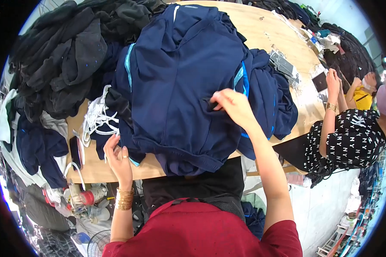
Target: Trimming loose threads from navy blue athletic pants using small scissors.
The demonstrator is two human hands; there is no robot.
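A stack of navy blue garments point(180, 85) with light blue side trim lies in front of me, its gathered hem toward my body. My right hand point(233, 107) is over the right part of the top garment, fingers pinched at a small dark thing that I cannot make out. My left hand point(118, 160) is at the table's near edge by the stack's lower left corner, fingers loosely apart and holding nothing. Just beyond it lies a tangle of white strips point(99, 115) beside a black piece of cloth point(118, 105).
A large heap of black cloth point(64, 55) fills the far left. More navy garments point(266, 94) lie right of the stack on the wooden table point(261, 25). Grey tags point(283, 66) sit farther right. A co-worker in a patterned black top point(351, 132) works at the right.
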